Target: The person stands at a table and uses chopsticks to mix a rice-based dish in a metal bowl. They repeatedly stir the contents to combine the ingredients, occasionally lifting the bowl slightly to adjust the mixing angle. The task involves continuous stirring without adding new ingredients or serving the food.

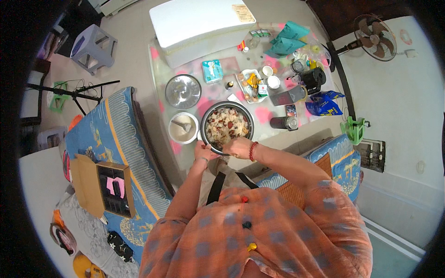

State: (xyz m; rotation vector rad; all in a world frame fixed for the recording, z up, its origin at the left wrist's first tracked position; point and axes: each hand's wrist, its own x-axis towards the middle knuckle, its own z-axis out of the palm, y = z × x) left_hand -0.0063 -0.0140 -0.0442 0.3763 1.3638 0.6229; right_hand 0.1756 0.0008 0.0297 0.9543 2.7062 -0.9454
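A round metal pot (251, 120) stands at the near edge of the table, filled with a pale rice-like mixture (227, 124) dotted with red-brown dates and dark bits. My left hand (204, 151) grips the pot's rim at its near left side. Over the near rim, my right hand (238, 147) is closed, its fingers reaching down at the mixture; whatever it may hold is hidden beneath it. Left of the pot sits a white bowl (171, 129) with pale contents and a spoon (184, 125) in it. A clear glass lid (183, 91) lies behind that bowl.
A white foam box (205, 26) stands at the table's back. To the right are a snack tray (251, 87), paper cups, a dark tumbler (282, 122), a phone (290, 110), a black kettle (313, 80) and a blue bag (323, 104). Cushioned seats flank me.
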